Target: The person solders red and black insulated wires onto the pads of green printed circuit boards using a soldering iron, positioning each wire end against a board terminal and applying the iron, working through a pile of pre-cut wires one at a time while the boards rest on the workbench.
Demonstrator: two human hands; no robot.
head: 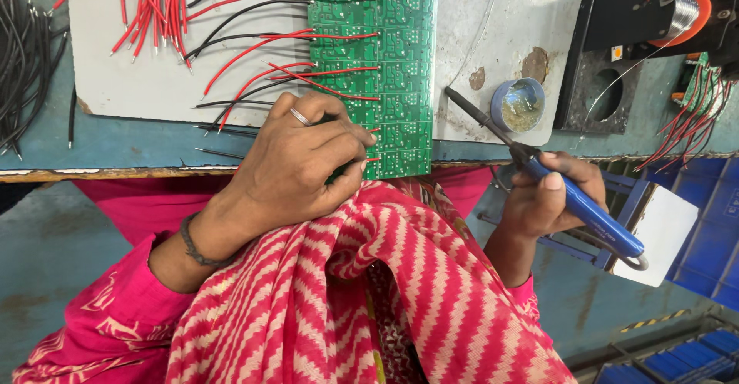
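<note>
A long green circuit board panel lies on the bench, running from the far edge to the near edge. Red and black wires stick out of its left side. My left hand, with a ring and a dark wristband, rests on the board's near left corner and pinches a red wire end against it. My right hand grips a blue-handled soldering iron; its dark tip points up-left, just right of the board and apart from it.
A small round tin of flux sits right of the board. A solder spool on a black stand is at the top right. Loose red wires and black wires lie at the left. Blue bins stand at the right.
</note>
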